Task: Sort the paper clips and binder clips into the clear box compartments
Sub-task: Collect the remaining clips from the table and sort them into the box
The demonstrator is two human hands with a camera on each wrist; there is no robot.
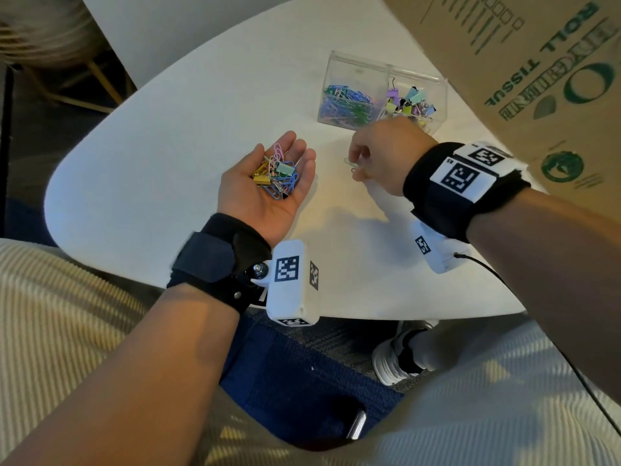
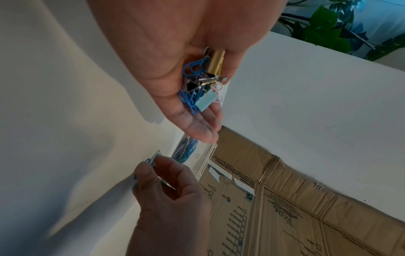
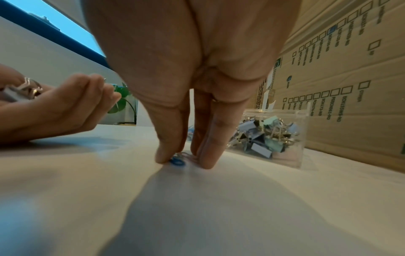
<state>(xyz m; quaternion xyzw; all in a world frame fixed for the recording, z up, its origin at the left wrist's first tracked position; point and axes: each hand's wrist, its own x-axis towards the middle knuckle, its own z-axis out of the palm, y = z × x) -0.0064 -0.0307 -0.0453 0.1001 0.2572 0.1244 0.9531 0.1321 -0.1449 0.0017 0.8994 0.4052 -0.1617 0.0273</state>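
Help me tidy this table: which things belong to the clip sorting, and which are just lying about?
Part of the job:
clear box
mixed clips cupped in the left hand
paper clip pinched on the table by the right hand

Just there:
cardboard box
plant

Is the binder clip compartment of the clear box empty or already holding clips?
Already holding clips. The right compartment of the clear box holds a heap of pastel binder clips.

Before the clear box (image 1: 356, 65) (paper clips (image 1: 347, 102) left, binder clips (image 1: 408, 100) right) lies the right hand (image 1: 383, 153); the left hand (image 1: 265, 183) lies further left.
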